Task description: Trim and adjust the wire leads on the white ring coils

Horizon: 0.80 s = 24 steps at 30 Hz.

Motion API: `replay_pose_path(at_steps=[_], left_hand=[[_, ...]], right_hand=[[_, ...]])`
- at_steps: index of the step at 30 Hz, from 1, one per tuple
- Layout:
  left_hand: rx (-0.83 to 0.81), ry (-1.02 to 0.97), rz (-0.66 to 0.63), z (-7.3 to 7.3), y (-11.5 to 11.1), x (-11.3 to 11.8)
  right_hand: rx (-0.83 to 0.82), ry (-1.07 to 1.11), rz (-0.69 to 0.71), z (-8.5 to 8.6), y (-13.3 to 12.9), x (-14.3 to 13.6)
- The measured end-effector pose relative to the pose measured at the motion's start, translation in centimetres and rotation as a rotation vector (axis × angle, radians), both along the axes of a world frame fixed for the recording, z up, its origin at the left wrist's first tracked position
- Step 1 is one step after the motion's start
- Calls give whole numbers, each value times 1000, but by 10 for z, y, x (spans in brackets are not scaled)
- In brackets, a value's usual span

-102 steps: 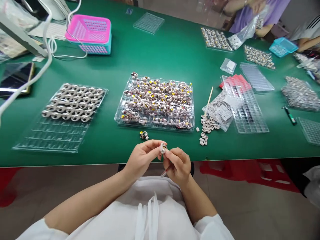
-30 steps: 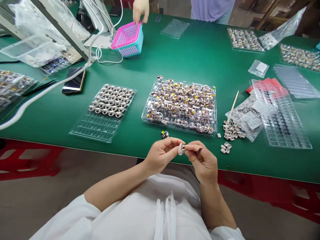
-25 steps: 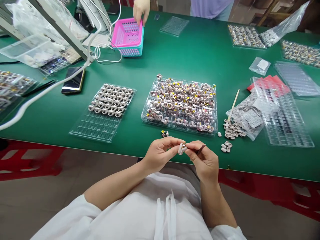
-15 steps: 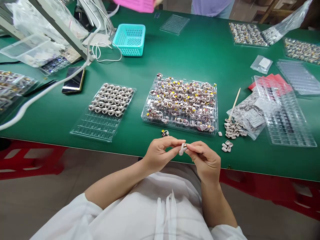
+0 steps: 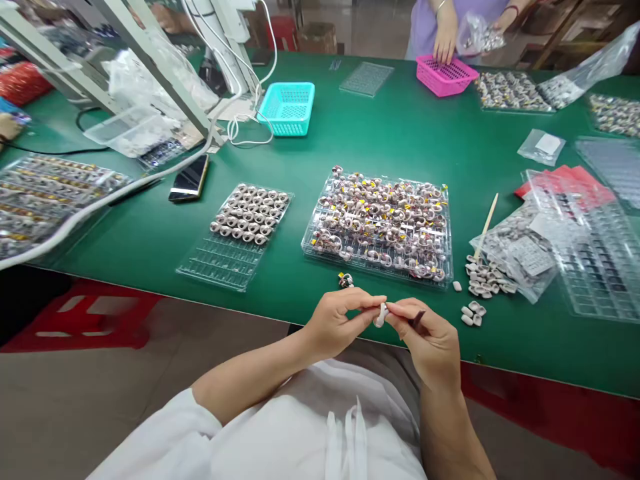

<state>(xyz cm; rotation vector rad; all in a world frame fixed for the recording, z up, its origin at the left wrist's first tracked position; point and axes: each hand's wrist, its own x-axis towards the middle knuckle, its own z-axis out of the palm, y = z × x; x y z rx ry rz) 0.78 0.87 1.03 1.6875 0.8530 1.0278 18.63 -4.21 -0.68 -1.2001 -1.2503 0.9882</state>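
Between my two hands, near the table's front edge, is a small whitish curved part. My left hand pinches it from the left with thumb and fingertips. My right hand grips its right side and also has a thin dark tool tucked in its fingers. Just beyond my hands lies a small part with a yellow tag. Behind that stands a clear tray filled with similar parts with yellow tags. A second clear tray, left of it, has rows of beige shells in its far half.
Loose beige caps and a wooden stick lie at right beside plastic bags. A phone, white cable and turquoise basket are at left. Across the table, a person's hand reaches into a pink basket.
The view has shifted, so the table appears lower and farther right. The pink basket has come down onto the far side of the table. My hands still hold the small part, now turned slightly.
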Motion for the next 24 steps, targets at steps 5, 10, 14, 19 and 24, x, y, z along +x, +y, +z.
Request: replay_pose_path(at_steps=[5, 10, 14, 19, 24], left_hand=[[35, 3, -16, -4, 0, -1], [43, 12, -29, -3, -1, -1], [30, 23, -33, -2, -1, 0], [27, 18, -51, -3, -1, 1], [49, 14, -56, -3, 0, 1]], right_hand=[[-12, 29, 3, -3, 1, 1], [-21, 45, 1, -1, 3, 0], [-23, 49, 1, 1, 2, 0], [-32, 32, 0, -3, 1, 2], [-42, 30, -4, -3, 0, 2]])
